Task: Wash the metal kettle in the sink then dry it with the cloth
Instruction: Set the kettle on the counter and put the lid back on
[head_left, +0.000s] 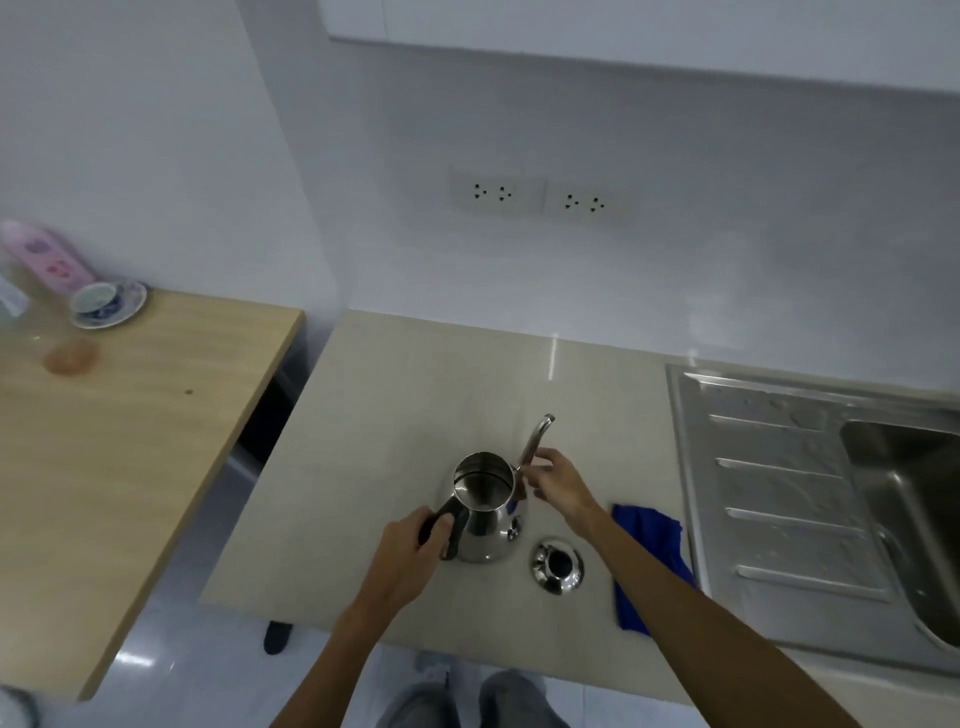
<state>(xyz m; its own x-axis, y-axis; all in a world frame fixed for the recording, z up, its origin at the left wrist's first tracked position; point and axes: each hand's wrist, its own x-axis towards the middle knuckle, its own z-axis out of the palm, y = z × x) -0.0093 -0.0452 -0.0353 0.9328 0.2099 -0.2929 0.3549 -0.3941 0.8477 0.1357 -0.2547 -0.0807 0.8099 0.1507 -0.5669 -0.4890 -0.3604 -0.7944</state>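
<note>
A shiny metal kettle (485, 506) stands upright on the beige counter (384, 415), its lid off and its mouth open. My left hand (410, 551) grips its black handle. My right hand (558, 486) touches the base of the thin spout, fingers pinched around it. The kettle's metal lid (557, 565) lies on the counter just right of the kettle. A blue cloth (649, 551) lies crumpled further right, partly under my right forearm. The steel sink (904, 499) with its ribbed drainboard (779, 493) is at the far right.
A wooden table (119, 457) stands to the left across a gap, carrying a cup on a saucer (106, 304) and a pink packet (47, 254). Wall sockets (540, 195) sit above the counter. My legs and the tiled floor show below the counter edge.
</note>
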